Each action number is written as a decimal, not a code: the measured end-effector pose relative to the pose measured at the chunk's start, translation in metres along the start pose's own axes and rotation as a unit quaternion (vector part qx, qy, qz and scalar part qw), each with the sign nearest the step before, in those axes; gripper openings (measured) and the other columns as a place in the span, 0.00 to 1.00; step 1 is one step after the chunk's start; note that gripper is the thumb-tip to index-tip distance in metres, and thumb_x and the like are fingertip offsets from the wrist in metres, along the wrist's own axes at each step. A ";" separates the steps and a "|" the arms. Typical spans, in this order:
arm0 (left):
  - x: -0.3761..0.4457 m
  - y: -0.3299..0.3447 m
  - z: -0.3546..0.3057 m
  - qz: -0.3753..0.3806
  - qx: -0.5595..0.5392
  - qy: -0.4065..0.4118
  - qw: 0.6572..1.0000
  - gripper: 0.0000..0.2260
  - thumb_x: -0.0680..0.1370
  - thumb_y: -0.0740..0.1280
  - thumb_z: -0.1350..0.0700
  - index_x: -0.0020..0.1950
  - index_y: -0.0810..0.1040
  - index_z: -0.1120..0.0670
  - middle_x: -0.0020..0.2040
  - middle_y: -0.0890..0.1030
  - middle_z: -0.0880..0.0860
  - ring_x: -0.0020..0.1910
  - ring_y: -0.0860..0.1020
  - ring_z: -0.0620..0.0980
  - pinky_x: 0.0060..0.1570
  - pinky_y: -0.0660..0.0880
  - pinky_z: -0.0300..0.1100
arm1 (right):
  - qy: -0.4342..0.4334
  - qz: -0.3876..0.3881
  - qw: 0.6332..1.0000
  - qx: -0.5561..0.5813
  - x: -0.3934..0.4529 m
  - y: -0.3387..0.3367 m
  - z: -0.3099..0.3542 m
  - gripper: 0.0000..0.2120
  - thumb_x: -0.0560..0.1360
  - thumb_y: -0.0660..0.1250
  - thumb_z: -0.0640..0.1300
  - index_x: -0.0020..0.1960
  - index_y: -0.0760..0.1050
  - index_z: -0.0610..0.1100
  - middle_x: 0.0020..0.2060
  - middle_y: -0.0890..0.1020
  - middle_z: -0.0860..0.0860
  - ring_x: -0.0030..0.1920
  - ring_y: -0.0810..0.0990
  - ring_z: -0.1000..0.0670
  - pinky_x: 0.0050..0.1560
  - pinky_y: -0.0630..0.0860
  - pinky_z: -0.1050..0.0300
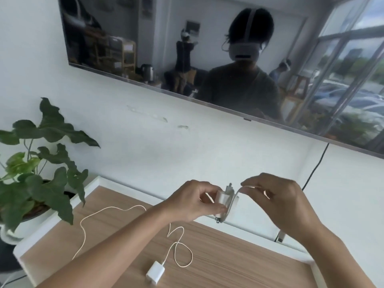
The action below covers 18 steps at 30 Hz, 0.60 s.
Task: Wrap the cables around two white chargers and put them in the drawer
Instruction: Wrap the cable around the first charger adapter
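Left hand: we see the left hand (196, 201) raised above the tabletop, fingers and thumb curled round a white charger (225, 201); the grasp is plain

Right hand: the right hand (276, 201) is just beside it, fingertips pinching that charger's white cable (248, 187); the cable runs from the pinch down along the charger's right side

Held charger: it sits between our two hands, above the far edge of the wooden tabletop (228, 256), its metal prongs pointing up; how many turns of cable lie on it we cannot tell

Second charger: a second white charger (155, 275) lies flat on the tabletop near us, well apart from both hands; its cable (116, 209) trails loose in curls across the wood toward the left, passing under our left forearm

Drawer: we cannot make one out

Surroundings: a potted plant (39, 173) stands to the left of the tabletop; a wall-mounted screen (145, 48) hangs above; a black cord (315, 167) drops from it down the white wall
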<state>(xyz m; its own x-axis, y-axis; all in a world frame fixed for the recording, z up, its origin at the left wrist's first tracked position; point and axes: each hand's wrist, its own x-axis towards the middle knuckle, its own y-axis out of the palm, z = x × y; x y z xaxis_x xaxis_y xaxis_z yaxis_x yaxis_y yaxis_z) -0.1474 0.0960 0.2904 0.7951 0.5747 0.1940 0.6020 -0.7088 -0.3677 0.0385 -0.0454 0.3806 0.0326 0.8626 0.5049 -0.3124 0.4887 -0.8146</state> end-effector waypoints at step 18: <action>-0.006 -0.011 0.005 0.036 -0.372 0.004 0.928 0.17 0.76 0.75 0.59 0.60 0.79 0.68 0.48 0.83 0.60 0.46 0.82 0.55 0.54 0.80 0.47 | 0.276 0.141 0.904 0.295 -0.015 0.067 -0.019 0.17 0.81 0.67 0.41 0.36 0.84 0.54 0.25 0.77 0.54 0.22 0.66 0.53 0.27 0.65 0.61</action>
<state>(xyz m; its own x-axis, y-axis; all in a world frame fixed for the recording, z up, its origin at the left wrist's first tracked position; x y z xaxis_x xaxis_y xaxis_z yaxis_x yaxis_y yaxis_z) -0.1591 0.1019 0.2888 0.8344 0.5133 0.2006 0.4292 -0.8336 0.3478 0.0351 -0.0230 0.3129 0.2899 0.9557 -0.0505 -0.8284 0.2242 -0.5133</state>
